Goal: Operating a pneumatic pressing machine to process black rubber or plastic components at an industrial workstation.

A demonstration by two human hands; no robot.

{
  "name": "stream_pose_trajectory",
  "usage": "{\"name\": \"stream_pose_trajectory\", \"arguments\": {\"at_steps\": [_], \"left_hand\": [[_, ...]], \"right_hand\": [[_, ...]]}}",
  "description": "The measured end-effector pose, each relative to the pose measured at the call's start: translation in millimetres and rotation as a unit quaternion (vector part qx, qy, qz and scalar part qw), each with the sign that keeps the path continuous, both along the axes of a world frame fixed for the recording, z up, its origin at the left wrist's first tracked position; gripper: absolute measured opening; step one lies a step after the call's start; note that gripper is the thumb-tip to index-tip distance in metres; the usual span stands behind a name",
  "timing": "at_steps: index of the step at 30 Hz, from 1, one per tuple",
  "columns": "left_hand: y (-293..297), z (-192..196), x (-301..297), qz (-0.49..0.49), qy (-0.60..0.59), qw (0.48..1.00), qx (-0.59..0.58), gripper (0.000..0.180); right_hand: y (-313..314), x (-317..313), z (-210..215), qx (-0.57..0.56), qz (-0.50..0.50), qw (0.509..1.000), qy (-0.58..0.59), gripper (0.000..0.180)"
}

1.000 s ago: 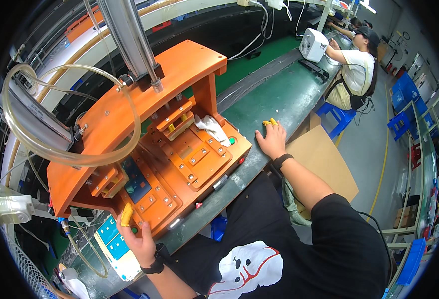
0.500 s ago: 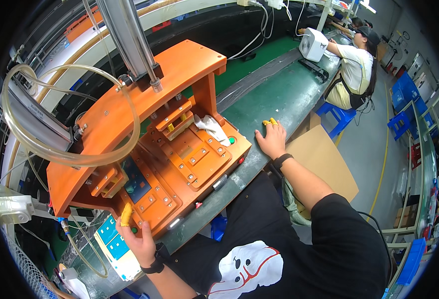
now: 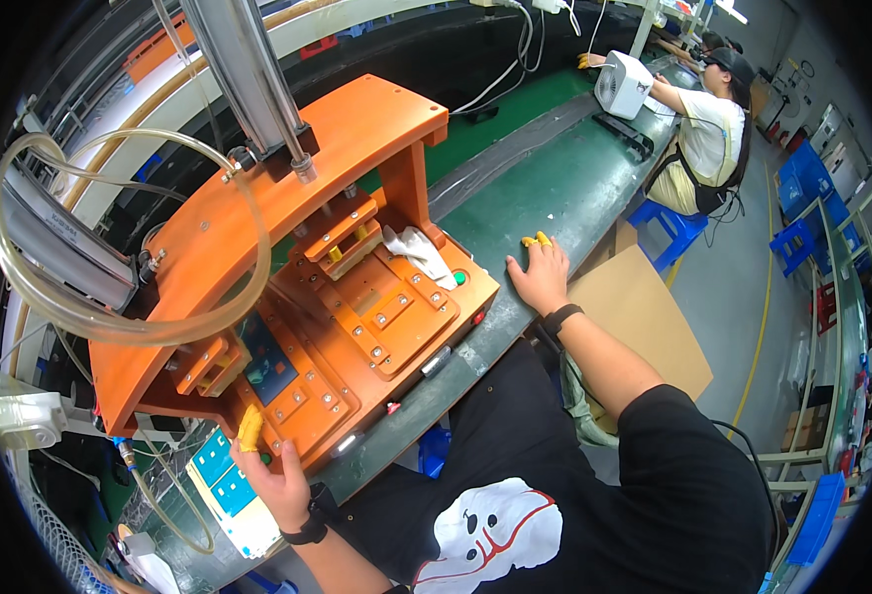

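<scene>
Orange press fixture [image 3: 357, 297]: bench-top jig with an arched orange frame, a steel cylinder column [image 3: 248, 79] rising from its top at 11 o'clock, and stepped orange base plates [image 3: 396, 307] below. It stands on the green table [image 3: 574, 188], filling the centre-left of the view. Against the pictures of half a second and a second ago, nothing on it has shifted; upper block [image 3: 342, 233] and base sit in the same relation, so the work looks to be in a hold rather than a handling step

Left hand [image 3: 272, 475]: at 7 o'clock from the fixture, at its front-left corner. Yellow-capped thumb [image 3: 250, 428] rests on the corner by a small dark button; fingers loosely curled, grasping nothing. Position unchanged

Right hand [image 3: 540, 277]: at 3 o'clock from the fixture, laid flat and open, palm down on the table edge, yellow caps on the fingertips [image 3: 535, 240], dark band at the wrist. Holds nothing. Position unchanged

Green button [image 3: 461, 278]: on the fixture's right front corner, just left of the right hand, apart from it

White cloth [image 3: 416, 252]: crumpled on the base plate, behind the green button

Clear hose [image 3: 109, 317]: wide loop around the frame's left side

Blue-and-white panel [image 3: 228, 485]: at 7 o'clock, just left of the left hand

Co-worker [image 3: 708, 129]: seated at 1 o'clock on a blue stool [image 3: 678, 228], by a white box [image 3: 622, 84]
</scene>
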State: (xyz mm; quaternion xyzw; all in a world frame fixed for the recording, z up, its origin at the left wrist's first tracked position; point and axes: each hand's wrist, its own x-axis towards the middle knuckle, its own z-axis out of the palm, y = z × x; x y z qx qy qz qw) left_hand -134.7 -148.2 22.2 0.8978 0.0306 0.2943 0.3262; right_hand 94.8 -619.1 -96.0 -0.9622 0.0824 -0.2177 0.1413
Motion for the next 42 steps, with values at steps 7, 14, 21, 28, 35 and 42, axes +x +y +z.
{"name": "stream_pose_trajectory", "arguments": {"at_steps": [7, 14, 21, 28, 35, 42], "left_hand": [[-4.4, -0.9, 2.6, -0.019, -0.025, 0.999, -0.028, 0.048], [-0.8, -3.4, -1.6, 0.0, 0.03, 0.998, -0.059, 0.05], [-1.1, -4.4, -0.9, -0.005, 0.021, 0.999, 0.035, 0.052], [-6.1, -7.3, -3.8, -0.002, 0.01, 0.994, -0.107, 0.053], [-1.7, -8.0, -4.5, 0.03, 0.025, 0.996, -0.074, 0.053], [-15.7, 10.3, 3.7, 0.026, 0.046, 0.999, -0.003, 0.049]], "right_hand": [[0.0, 0.2, -2.8, 0.002, 0.002, 1.0, 0.001, 0.055], [-0.6, 0.6, 0.0, 0.009, 0.012, 1.0, -0.005, 0.054], [-5.2, -1.2, 2.6, 0.023, 0.027, 0.999, -0.015, 0.053], [-16.4, 18.2, 36.7, 0.191, 0.151, 0.968, 0.061, 0.059], [-0.5, 177.3, 63.8, 0.091, 0.176, 0.98, 0.016, 0.058], [28.4, 313.6, 39.9, -0.144, 0.08, 0.983, -0.08, 0.046]]}}
